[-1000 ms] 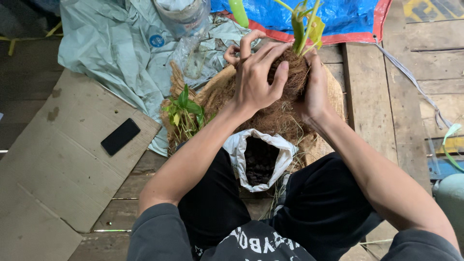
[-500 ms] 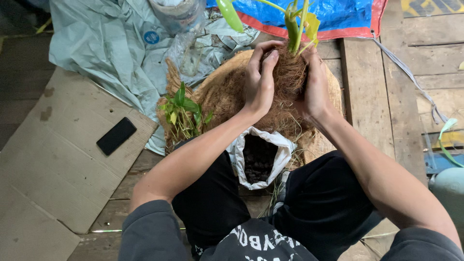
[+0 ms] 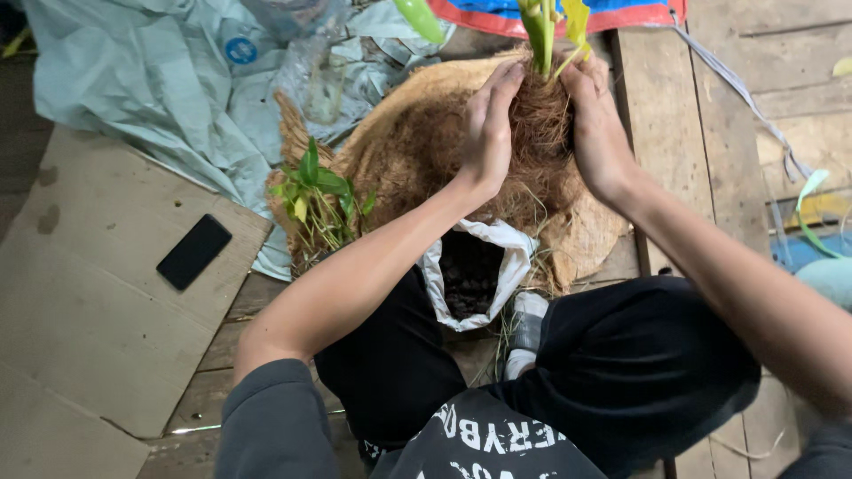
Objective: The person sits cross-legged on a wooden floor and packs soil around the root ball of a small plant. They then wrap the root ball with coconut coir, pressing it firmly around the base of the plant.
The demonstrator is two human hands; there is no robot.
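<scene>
1. Left hand (image 3: 488, 133): fingers curled against the left side of the fibre ball (image 3: 541, 124), gripping it.
2. Right hand (image 3: 596, 124): fingers wrapped around the ball's right side; the plant (image 3: 550, 27) rises between both sets of fingertips.
3. Below the fingers: fibre mat (image 3: 408, 151), open bag (image 3: 470, 275) of dark matter.
4. Surface: plank floor (image 3: 674, 133). Left of the fingers: seedlings (image 3: 315, 200), cardboard (image 3: 89, 302), phone (image 3: 193, 251), grey sheet (image 3: 142, 80).

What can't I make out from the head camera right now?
- Plant: leaf tops cut off by the upper edge.
- Root ball: its sides are hidden under the left hand and right hand.
- White bag: its dark contents are too shadowed to identify.
</scene>
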